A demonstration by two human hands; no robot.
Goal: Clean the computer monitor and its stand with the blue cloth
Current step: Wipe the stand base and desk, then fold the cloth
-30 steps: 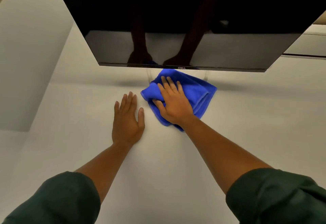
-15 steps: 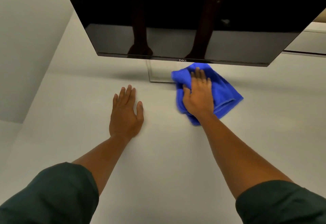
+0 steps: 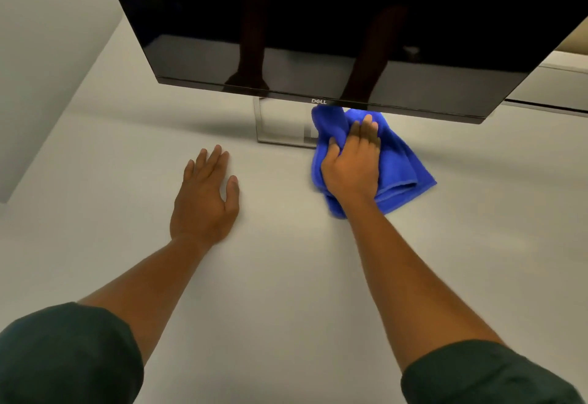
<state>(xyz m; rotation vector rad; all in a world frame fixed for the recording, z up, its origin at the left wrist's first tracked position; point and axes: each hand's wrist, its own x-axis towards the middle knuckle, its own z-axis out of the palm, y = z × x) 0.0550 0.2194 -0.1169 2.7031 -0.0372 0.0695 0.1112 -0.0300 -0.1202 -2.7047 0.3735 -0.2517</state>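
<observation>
Our right hand (image 3: 351, 165), bunching the blue cloth (image 3: 394, 162), sits at the stand's (image 3: 280, 123) right edge, with the bare frame at nine o'clock, while our left hand (image 3: 203, 200) lies flat and holds nothing.

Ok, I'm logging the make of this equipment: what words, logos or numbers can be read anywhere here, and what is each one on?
"DELL": silver logo in the middle of the monitor bottom bezel, just above the stand.
No other text can be read: none shows on the blue cloth, the stand or the desk, and the screen holds only dark reflections.
</observation>
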